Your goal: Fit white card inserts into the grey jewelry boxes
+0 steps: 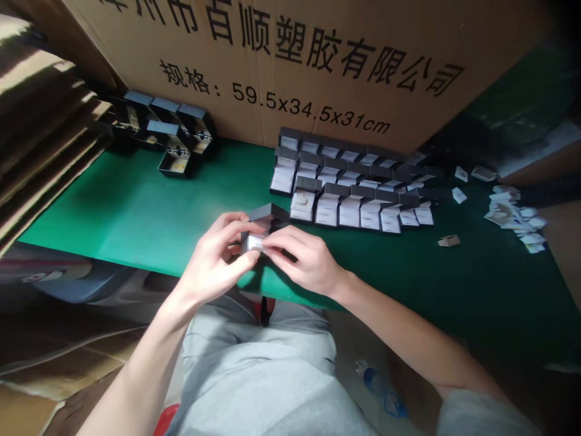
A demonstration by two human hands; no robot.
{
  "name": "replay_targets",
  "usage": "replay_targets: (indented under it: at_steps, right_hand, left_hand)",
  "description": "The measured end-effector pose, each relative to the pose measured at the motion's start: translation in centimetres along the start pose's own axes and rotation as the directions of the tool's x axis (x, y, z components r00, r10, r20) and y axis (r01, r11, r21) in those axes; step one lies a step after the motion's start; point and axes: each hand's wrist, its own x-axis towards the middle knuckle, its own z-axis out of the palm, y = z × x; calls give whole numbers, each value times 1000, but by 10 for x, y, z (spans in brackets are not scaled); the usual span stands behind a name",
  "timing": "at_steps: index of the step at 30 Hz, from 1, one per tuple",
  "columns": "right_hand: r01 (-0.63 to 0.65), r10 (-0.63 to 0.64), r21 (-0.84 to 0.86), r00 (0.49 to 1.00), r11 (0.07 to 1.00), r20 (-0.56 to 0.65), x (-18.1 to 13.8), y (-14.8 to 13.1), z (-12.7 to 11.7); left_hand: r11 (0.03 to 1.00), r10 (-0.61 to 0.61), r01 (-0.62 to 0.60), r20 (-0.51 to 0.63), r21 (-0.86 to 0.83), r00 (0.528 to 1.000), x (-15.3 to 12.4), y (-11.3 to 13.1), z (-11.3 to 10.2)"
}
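A small black jewellery box [269, 213] with its lid raised is at the near edge of the green table. My left hand [222, 251] wraps round its left side, thumb at the front and fingers behind. My right hand [304, 257] pinches at a white insert [255, 242] inside the box; the fingertips partly hide it. Just beyond and to the right stand rows of similar open boxes [327, 209] with white inserts in them.
Several open black boxes [175, 162] with pale interiors stand at the back left. A large printed cardboard carton [254, 115] walls off the back. White folded pieces [512, 212] lie heaped at the right, with a loose one [449, 241] nearer. Stacked cardboard [40, 133] borders the left.
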Motion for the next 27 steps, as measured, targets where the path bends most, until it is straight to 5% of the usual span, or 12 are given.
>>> replay_targets:
  at_steps: [14,18,21,23,25,27]
  right_hand:
    - [14,-8,130,999,991,-43,1,4,2]
    - [-91,102,113,989,989,-104,2,-4,2]
    - [-374,410,265,906,889,-99,5,-10,3]
    - [-574,599,402,797,713,76,7,-13,3]
    - [-701,668,452,696,552,263,9,-15,1]
    - [-743,664,461,657,486,358,10,-16,0]
  left_hand:
    - [988,-29,28,-5,-149,1000,-2,-8,-4]
    - [948,-33,11,-63,-317,997,-2,-13,-4]
    - [894,14,-60,-105,-445,994,-1,-17,-2]
    - [865,72,-116,-106,-489,992,0,-20,-2]
    - [850,104,-135,-90,-510,991,-1,-22,-2]
    - [848,106,-121,-59,-516,993,-2,-24,-2]
